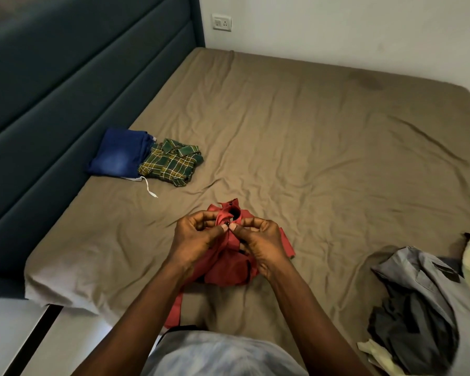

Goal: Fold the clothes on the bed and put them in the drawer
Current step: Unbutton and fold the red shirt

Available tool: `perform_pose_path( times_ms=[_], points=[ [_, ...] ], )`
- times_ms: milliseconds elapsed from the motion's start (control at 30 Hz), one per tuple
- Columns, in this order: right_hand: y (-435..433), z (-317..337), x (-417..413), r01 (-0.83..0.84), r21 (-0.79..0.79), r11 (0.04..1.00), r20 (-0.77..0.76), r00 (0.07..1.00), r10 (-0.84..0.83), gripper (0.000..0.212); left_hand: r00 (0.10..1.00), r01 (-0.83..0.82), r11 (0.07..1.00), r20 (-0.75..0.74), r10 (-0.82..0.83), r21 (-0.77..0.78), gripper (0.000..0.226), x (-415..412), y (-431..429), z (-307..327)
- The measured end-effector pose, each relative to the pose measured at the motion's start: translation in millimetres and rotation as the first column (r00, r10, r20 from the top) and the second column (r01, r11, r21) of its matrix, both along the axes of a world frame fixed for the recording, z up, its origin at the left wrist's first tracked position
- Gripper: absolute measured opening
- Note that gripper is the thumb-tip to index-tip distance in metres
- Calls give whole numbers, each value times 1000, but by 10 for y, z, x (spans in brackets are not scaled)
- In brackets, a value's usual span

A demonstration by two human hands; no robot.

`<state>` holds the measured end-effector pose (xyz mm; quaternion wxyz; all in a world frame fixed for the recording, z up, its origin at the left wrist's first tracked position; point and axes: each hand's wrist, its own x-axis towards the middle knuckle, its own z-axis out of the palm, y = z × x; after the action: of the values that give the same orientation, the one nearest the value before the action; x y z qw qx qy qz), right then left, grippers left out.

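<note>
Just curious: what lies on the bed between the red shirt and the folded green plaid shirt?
Only bare, wrinkled brown sheet, as the head view shows.

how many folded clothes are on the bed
2: blue jeans by the headboard, green plaid shirt against their right edge. A white corded piece under the jeans may be a third.

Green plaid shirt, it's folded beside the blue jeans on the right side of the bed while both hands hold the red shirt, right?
Not the right side. The head view shows the green plaid shirt folded beside the blue jeans on the left side of the bed, by the headboard. The left hand and right hand do hold the red shirt.
</note>
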<state>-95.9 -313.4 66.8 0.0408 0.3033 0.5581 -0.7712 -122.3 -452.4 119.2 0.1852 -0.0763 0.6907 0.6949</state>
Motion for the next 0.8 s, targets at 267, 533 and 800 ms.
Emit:
perform_pose_path(
  times_ms=[267, 533, 800],
  points=[
    [-5, 31, 20, -75, 35, 997, -21, 997, 76, 22, 998, 21, 994, -58, -27, -109, 32, -27, -10, 12],
    [-4, 88, -5, -53, 206, 977, -120, 990, 79, 12, 997, -36, 976, -76, 20, -216, 36, -76, 44, 7],
    [89, 134, 39, -98, 514, 852, -144, 969, 199, 14, 997, 17, 936, -69, -44, -353, 35, -121, 70, -5]
  ],
)
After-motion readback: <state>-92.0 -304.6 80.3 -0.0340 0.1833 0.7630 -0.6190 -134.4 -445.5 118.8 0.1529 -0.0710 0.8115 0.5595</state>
